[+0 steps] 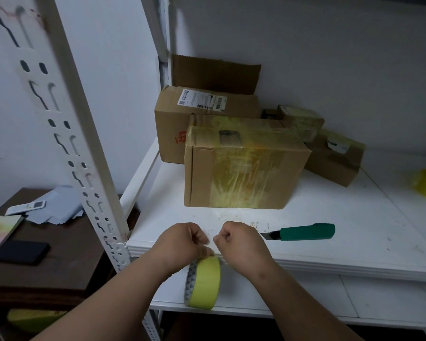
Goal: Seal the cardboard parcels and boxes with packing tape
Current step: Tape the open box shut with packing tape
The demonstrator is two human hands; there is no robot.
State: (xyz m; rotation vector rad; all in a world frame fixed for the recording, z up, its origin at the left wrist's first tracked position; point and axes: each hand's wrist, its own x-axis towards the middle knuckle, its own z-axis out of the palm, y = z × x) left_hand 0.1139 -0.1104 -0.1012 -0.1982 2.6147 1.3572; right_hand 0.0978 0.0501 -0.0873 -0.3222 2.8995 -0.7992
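The left hand (pixel 182 239) is gripping the top of the yellow tape roll (pixel 203 283), which is hanging just below that grip, in front of the white shelf (pixel 330 230) edge. The right hand (pixel 241 244) is curled tight beside it; I cannot tell if it is pinching tape. A taped box (pixel 241 168) is sitting farther back on the shelf.

Left hand (pixel 182 242): fingers curled, pinching a tape roll (pixel 203 283) at its 12 o'clock edge | Right hand (pixel 239 243): closed fist just beside it, at 3 o'clock | Both bare forearms reach forward.
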